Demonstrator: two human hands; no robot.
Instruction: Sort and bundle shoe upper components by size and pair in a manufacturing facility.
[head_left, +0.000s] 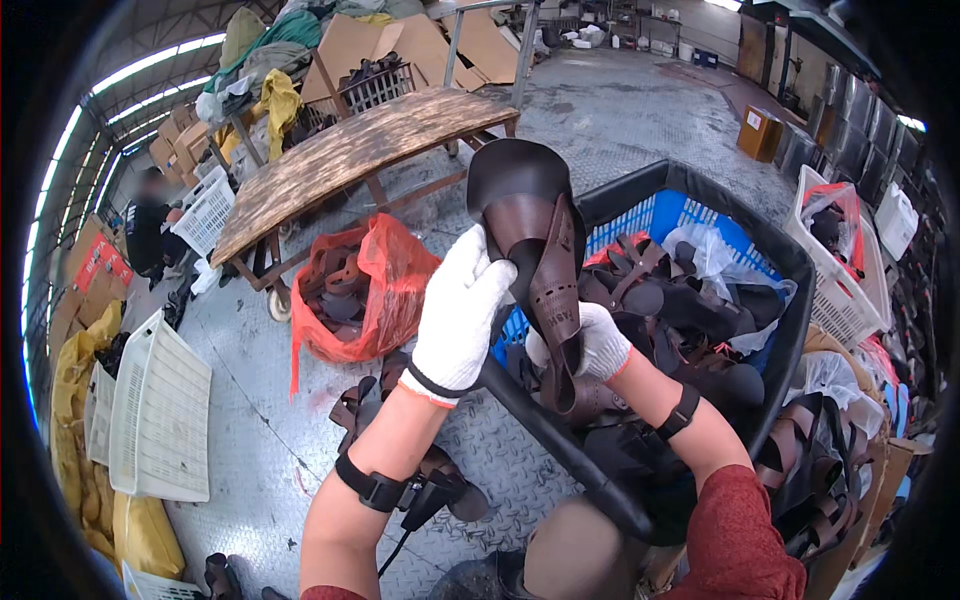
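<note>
Both my hands wear white knit gloves and hold up a dark brown leather shoe upper (520, 225) in front of me. It has a smooth, broad rounded end at the top and a strap with punched holes running down its right side. My left hand (455, 310) is closed on its left edge, thumb against the leather. Lower down, my right hand (597, 343) grips the narrow end of the strap, some of its fingers hidden behind the leather. Just beyond and to the right is a black-rimmed blue crate (690, 200) heaped with similar brown leather pieces (680, 310).
A red plastic bag (390, 285) of leather pieces sits on the metal floor (255, 440) at left. Behind it stands a low wooden cart (350, 150). White crates (160, 410) flank both sides. More pieces lie beside my left forearm. Another person (150, 230) is at far left.
</note>
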